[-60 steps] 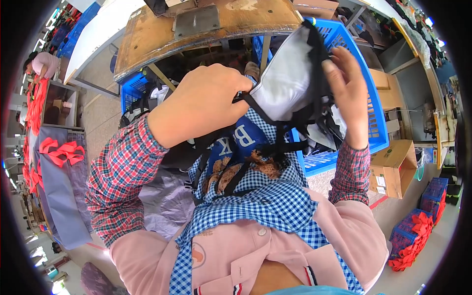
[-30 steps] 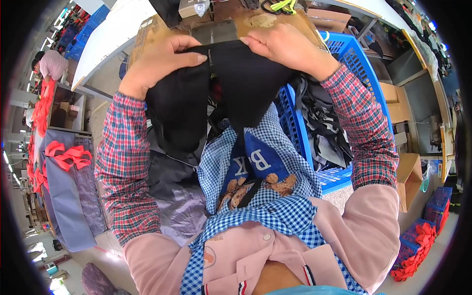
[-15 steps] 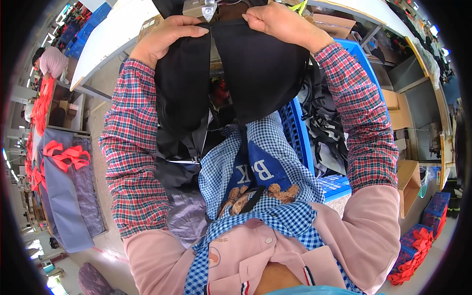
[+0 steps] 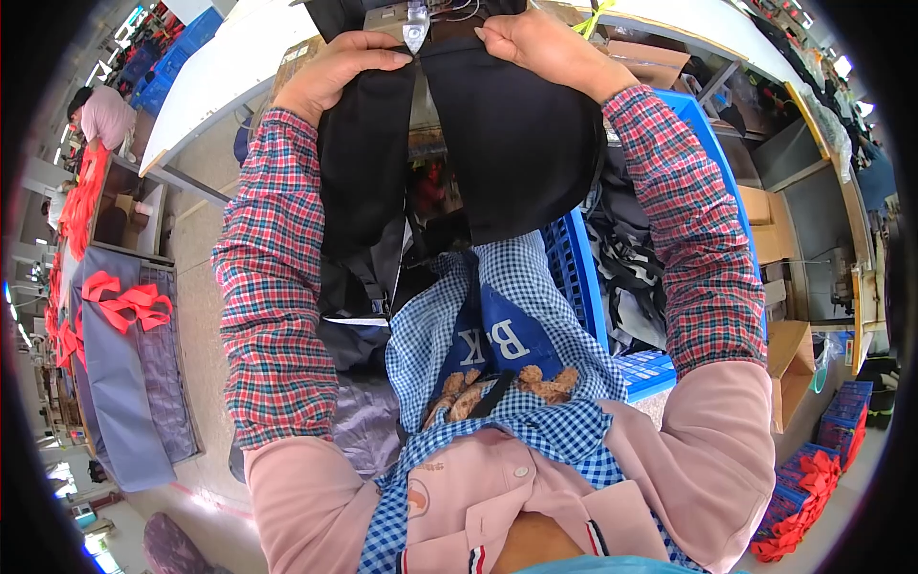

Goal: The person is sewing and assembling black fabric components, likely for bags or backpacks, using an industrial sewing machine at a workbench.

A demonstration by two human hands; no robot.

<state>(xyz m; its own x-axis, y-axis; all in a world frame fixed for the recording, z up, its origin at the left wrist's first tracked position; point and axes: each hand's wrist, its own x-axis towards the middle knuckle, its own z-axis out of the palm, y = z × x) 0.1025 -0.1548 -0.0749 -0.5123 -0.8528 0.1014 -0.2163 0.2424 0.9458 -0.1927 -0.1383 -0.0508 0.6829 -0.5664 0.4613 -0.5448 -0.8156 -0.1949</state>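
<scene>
Black fabric [image 4: 516, 143] hangs in two panels from the table's edge over my lap, with a gap between them. My left hand [image 4: 335, 69] pinches the top edge of the left panel, thumb pointing inward. My right hand [image 4: 535, 48] is closed on the top edge of the right panel, fingers curled. Between my hands, at the top, a sewing machine [image 4: 417, 27] shows a clear plastic part close to the fabric edge. The needle itself cannot be made out.
A blue plastic crate [image 4: 577, 277] with black and grey scraps [image 4: 631, 258] stands at my right. The white tabletop [image 4: 215, 72] spreads to the left. Cardboard boxes [image 4: 789, 359] are farther right. Red fabric strips [image 4: 129, 298] lie over grey cloth at left, and another person [image 4: 107, 117] sits beyond.
The fabric edge and the machine's clear part appear slightly lower in view. My left forearm has shifted a little to the right. Both hands keep their hold on the black fabric.
</scene>
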